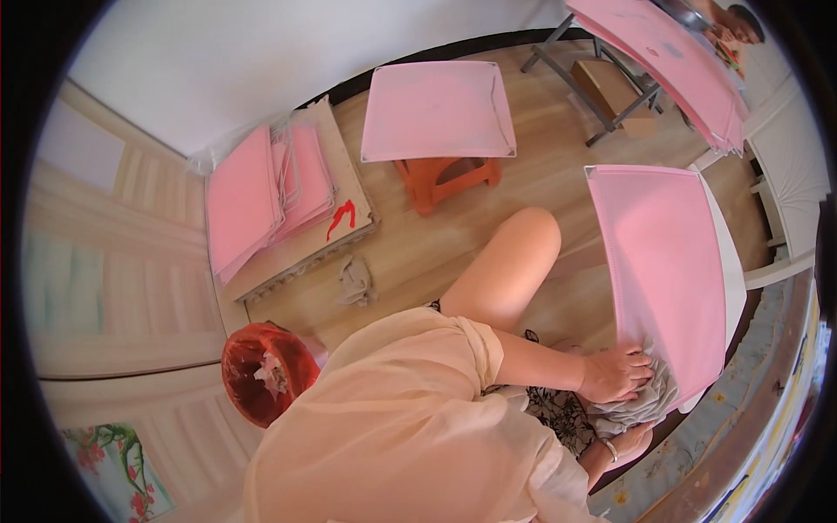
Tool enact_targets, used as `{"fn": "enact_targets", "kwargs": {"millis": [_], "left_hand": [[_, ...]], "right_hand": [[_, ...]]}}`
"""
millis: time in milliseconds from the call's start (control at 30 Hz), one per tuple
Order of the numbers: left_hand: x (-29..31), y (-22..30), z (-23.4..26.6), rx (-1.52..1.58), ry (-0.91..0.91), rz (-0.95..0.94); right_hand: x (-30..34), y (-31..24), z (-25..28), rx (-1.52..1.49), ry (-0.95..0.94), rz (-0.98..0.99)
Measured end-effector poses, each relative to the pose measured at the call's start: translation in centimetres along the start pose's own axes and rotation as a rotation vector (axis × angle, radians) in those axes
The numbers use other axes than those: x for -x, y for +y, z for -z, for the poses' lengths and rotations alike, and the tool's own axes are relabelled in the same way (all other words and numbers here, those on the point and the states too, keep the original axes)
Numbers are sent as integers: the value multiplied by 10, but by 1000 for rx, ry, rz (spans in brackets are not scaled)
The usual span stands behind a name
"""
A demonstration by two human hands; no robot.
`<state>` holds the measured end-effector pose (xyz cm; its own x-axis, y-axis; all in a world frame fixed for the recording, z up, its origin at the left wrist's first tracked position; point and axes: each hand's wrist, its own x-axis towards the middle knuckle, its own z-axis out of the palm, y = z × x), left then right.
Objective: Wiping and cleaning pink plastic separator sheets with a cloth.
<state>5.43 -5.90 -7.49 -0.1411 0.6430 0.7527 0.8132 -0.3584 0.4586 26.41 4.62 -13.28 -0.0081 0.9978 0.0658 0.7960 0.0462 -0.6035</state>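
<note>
At the near edge of the flat pink fabric panel (667,261), my left hand (615,373) pressed a crumpled grey cloth (641,403), fingers curled into it. My right hand (629,443) lay beneath, fingers hidden, so I could not tell its grip. I judged wiping barely begun: the panel's far surface remained untouched. Similar pink panels (253,196) waited stacked.

A flat fabric panel (667,270) lies on a chair (767,275) at the right, a rag (641,403) at its near edge. Ahead, another panel (436,109) rests on a stool (445,180). Left, stacked panels (257,196) lie on a board (301,253); a bin (266,370) stands nearer
</note>
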Motion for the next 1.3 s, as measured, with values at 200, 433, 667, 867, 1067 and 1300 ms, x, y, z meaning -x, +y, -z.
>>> {"fn": "enact_targets", "kwargs": {"millis": [200,433,667,867,1067,1300], "left_hand": [[9,16,26,274,-87,76],[32,27,53,40,-54,439],[23,4,38,734,-161,1123],[41,-3,64,770,61,1210],[17,5,80,757,-104,1237],[36,8,87,884,2,1187]], "right_hand": [[20,-57,7,-538,3,-348],[55,-123,-13,-723,-3,-487],[71,-110,-46,-388,-68,78],[86,-147,-44,-1014,-175,-186],[13,-149,-23,-996,-152,-202],[62,-140,-1,-1065,6,-64]]}}
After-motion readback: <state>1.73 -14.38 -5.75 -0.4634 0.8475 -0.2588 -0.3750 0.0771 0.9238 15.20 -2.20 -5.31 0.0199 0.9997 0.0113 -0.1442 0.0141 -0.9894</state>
